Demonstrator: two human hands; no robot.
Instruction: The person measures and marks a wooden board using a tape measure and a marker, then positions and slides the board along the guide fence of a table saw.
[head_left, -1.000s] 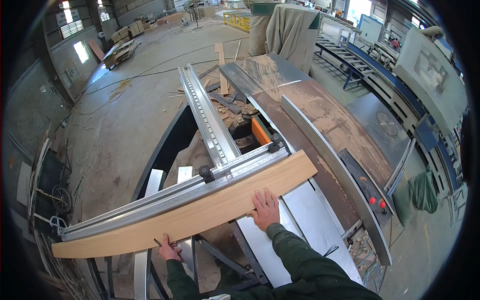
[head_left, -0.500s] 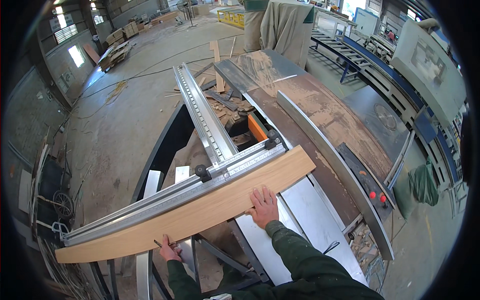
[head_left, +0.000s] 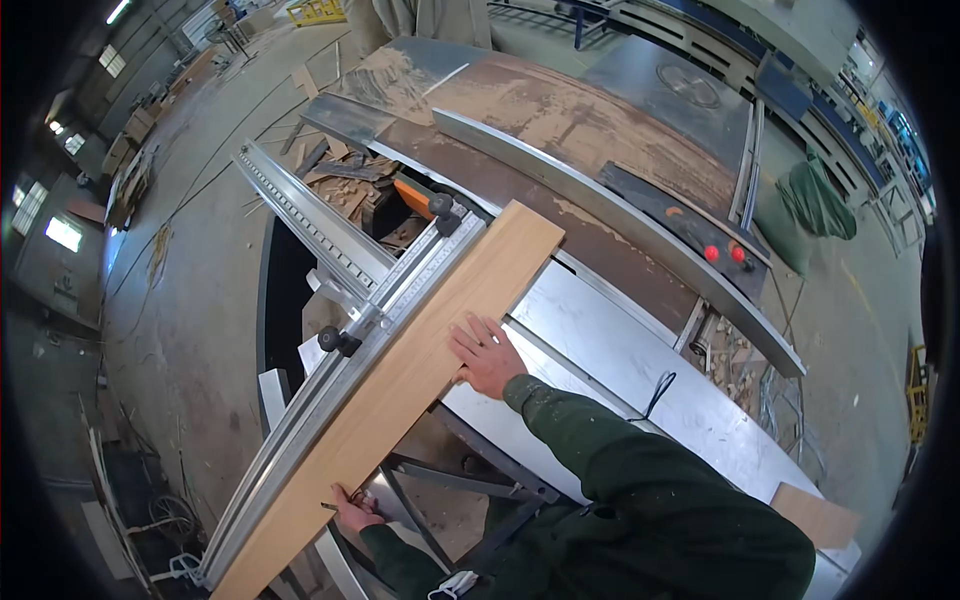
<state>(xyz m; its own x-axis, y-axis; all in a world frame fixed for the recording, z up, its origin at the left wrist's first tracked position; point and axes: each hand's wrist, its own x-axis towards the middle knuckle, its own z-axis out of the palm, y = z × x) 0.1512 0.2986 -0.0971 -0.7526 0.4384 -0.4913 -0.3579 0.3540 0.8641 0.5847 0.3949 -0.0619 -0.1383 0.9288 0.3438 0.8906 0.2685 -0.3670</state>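
head view: one board [head_left: 400,390], long and pale, lies across the saw table [head_left: 620,360], running from near left to far right. one metal fence [head_left: 350,370] runs along the board's left edge, touching it. one black knob [head_left: 333,340] sits on the fence. two red buttons [head_left: 722,254] show on the far right control panel. one green cloth [head_left: 815,205] lies at far right. one small wood offcut [head_left: 815,515] lies at near right.

two hands in view, both the person's own. right hand [head_left: 485,352] lies flat with fingers spread on the board's right edge, about mid-length, pressing rather than gripping; nothing is enclosed in it. left hand [head_left: 355,508] is at the near end of the board, on its right edge, fingers curled against the wood; whether it fully grasps the edge cannot be told, as the board hides part of it.

the board lies between the fence and both hands, its far end reaching past the fence's end over the brown, dusty part of the table.
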